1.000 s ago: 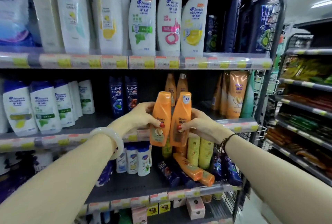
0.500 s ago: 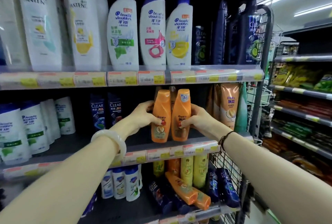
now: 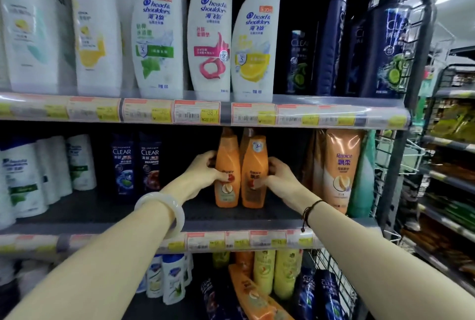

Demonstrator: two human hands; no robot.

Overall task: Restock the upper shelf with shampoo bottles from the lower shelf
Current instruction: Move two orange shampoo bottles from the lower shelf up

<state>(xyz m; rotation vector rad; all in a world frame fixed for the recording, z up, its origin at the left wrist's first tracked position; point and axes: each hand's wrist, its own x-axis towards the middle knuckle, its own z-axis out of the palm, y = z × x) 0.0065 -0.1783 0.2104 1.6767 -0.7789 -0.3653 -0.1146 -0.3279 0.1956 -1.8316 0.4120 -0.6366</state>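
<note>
Two orange Rejoice shampoo bottles stand upright side by side on the middle shelf (image 3: 231, 219). My left hand (image 3: 203, 173) grips the left orange bottle (image 3: 227, 165) from its left side. My right hand (image 3: 277, 178) grips the right orange bottle (image 3: 254, 163) from its right side. More orange bottles stand hidden behind them. On the lower shelf an orange bottle (image 3: 253, 294) lies on its side in front of yellow bottles (image 3: 275, 271).
Larger orange Rejoice bottles (image 3: 339, 165) stand to the right, dark Clear bottles (image 3: 136, 163) to the left. White Head & Shoulders bottles (image 3: 208, 34) fill the top shelf. A wire rack side (image 3: 393, 163) bounds the shelf on the right; another aisle shelf (image 3: 452, 145) lies beyond.
Both hands lifted the two orange bottles from in front of the shelf edge and pushed them back onto the middle shelf, where they now stand. The view tilted upward.
</note>
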